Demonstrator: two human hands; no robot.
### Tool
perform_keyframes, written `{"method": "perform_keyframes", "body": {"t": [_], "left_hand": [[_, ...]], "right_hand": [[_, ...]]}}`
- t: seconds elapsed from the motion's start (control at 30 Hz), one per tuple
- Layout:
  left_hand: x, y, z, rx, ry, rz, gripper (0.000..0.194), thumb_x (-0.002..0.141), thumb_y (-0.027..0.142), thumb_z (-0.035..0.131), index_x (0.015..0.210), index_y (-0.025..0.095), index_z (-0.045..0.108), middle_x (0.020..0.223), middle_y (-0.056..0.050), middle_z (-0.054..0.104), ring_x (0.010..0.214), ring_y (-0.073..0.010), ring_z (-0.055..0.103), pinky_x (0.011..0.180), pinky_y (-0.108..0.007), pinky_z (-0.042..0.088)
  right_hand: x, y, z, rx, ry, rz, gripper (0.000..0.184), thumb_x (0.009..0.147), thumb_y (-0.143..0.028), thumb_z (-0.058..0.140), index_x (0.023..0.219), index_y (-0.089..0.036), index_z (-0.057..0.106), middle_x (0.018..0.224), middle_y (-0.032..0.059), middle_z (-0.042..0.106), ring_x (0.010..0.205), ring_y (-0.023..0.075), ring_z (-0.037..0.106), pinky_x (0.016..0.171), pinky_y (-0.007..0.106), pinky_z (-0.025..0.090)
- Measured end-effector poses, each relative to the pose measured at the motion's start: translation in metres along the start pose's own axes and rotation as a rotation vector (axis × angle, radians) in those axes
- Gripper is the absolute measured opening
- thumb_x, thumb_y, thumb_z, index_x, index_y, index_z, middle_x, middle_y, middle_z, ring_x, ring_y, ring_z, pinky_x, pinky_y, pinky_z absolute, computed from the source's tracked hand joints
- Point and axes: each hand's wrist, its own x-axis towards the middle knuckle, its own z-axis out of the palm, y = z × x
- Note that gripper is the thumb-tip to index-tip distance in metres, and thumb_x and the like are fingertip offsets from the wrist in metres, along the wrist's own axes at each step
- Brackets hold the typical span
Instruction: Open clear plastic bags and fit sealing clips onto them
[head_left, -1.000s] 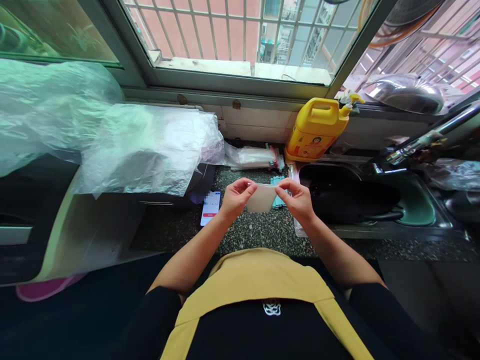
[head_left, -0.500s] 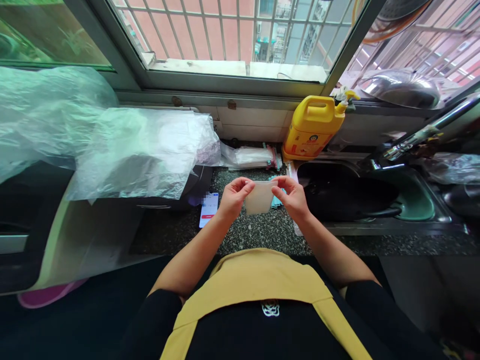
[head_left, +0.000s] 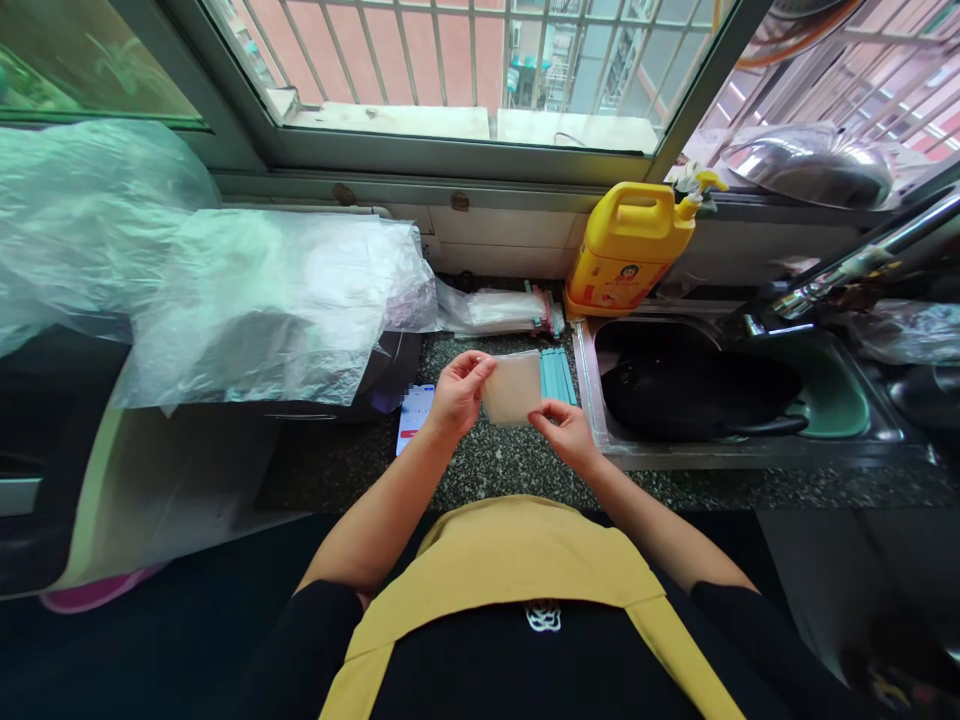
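A small translucent beige square (head_left: 513, 388), flat and thin like a plastic pouch, is stretched between my hands above the counter. My left hand (head_left: 459, 394) pinches its upper left edge between thumb and fingers. At its lower right corner, my right hand (head_left: 566, 432) grips it with thumb and fingertips. Several flat teal strips (head_left: 556, 376) lie side by side on the counter just beyond my right hand. A phone (head_left: 415, 412) rests to the left of my left hand, its lit screen partly hidden by my forearm.
Clear plastic packets (head_left: 499, 310) lie at the wall. A yellow jug (head_left: 626, 250) with a pump bottle behind it stands by the sink rim (head_left: 589, 390), where a black wok (head_left: 697, 395) sits. Crumpled plastic sheeting (head_left: 277, 300) covers things at left. The dark speckled countertop (head_left: 495, 475) runs in front.
My right hand has moved from the pouch's top right corner down to its lower right corner. My left hand still holds the upper left. The teal strips show more fully.
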Motion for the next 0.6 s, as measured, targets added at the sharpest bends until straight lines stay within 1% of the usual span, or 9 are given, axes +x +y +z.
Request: {"method": "perform_keyframes", "body": {"t": [0.07, 0.17, 0.23, 0.27, 0.37, 0.43, 0.53, 0.6], "left_hand": [[-0.001, -0.001, 0.000, 0.013, -0.006, -0.018, 0.040, 0.050, 0.044, 0.082, 0.063, 0.017, 0.056, 0.060, 0.005, 0.054, 0.054, -0.0067, 0.046, 0.053, -0.020, 0.036], [-0.004, -0.003, 0.001, 0.033, -0.052, -0.052, 0.038, 0.052, 0.043, 0.081, 0.063, 0.017, 0.056, 0.059, 0.005, 0.052, 0.055, -0.0065, 0.046, 0.055, -0.019, 0.037], [-0.006, -0.004, 0.002, 0.046, -0.079, -0.087, 0.039, 0.051, 0.044, 0.082, 0.062, 0.016, 0.057, 0.059, 0.005, 0.054, 0.055, -0.0064, 0.046, 0.054, -0.019, 0.036], [-0.008, -0.004, 0.002, 0.051, -0.090, -0.109, 0.039, 0.050, 0.044, 0.082, 0.062, 0.016, 0.057, 0.059, 0.005, 0.054, 0.055, -0.0063, 0.046, 0.054, -0.019, 0.036], [-0.011, -0.005, 0.003, 0.036, -0.096, -0.190, 0.043, 0.045, 0.046, 0.084, 0.060, 0.015, 0.058, 0.057, 0.005, 0.056, 0.053, -0.0061, 0.046, 0.052, -0.019, 0.036], [-0.013, -0.006, 0.001, 0.011, -0.100, -0.240, 0.045, 0.043, 0.048, 0.084, 0.065, 0.015, 0.061, 0.059, 0.004, 0.058, 0.055, -0.0072, 0.049, 0.054, -0.019, 0.038], [-0.013, -0.011, -0.004, 0.047, -0.123, -0.272, 0.047, 0.043, 0.049, 0.084, 0.069, 0.014, 0.065, 0.061, 0.002, 0.062, 0.056, -0.0076, 0.051, 0.054, -0.019, 0.038], [-0.011, -0.015, -0.008, 0.116, -0.121, -0.268, 0.044, 0.042, 0.046, 0.084, 0.065, 0.013, 0.066, 0.057, 0.002, 0.060, 0.050, -0.0052, 0.045, 0.048, -0.018, 0.032]], "right_hand": [[0.003, -0.001, -0.004, -0.007, -0.005, -0.010, 0.032, 0.069, -0.051, 0.067, 0.065, -0.020, 0.060, 0.063, -0.0010, 0.059, 0.062, 0.0133, 0.053, 0.065, 0.029, 0.045], [0.014, -0.008, -0.013, 0.047, 0.015, -0.035, 0.038, 0.065, -0.055, 0.071, 0.081, -0.021, 0.064, 0.075, 0.0008, 0.064, 0.070, 0.0145, 0.057, 0.069, 0.030, 0.047], [0.021, -0.014, -0.017, 0.088, 0.041, -0.048, 0.042, 0.064, -0.056, 0.071, 0.087, -0.022, 0.064, 0.080, 0.0013, 0.064, 0.072, 0.0144, 0.058, 0.070, 0.029, 0.048], [0.025, -0.016, -0.017, 0.101, 0.050, -0.047, 0.042, 0.064, -0.057, 0.071, 0.086, -0.022, 0.064, 0.079, 0.0010, 0.064, 0.071, 0.0139, 0.057, 0.069, 0.029, 0.048], [0.030, -0.020, -0.015, 0.132, 0.076, -0.010, 0.038, 0.063, -0.056, 0.072, 0.071, -0.020, 0.062, 0.067, -0.0009, 0.060, 0.063, 0.0119, 0.053, 0.064, 0.027, 0.046], [0.030, -0.019, -0.013, 0.159, 0.096, 0.019, 0.038, 0.063, -0.055, 0.072, 0.065, -0.019, 0.060, 0.063, -0.0019, 0.059, 0.060, 0.0107, 0.051, 0.062, 0.026, 0.045], [0.029, -0.016, -0.013, 0.183, 0.110, 0.048, 0.037, 0.062, -0.054, 0.073, 0.065, -0.019, 0.060, 0.062, -0.0026, 0.058, 0.059, 0.0101, 0.050, 0.062, 0.026, 0.044], [0.029, -0.013, -0.014, 0.183, 0.114, 0.062, 0.036, 0.062, -0.053, 0.073, 0.065, -0.019, 0.060, 0.062, -0.0029, 0.058, 0.059, 0.0100, 0.050, 0.062, 0.025, 0.043]]}}
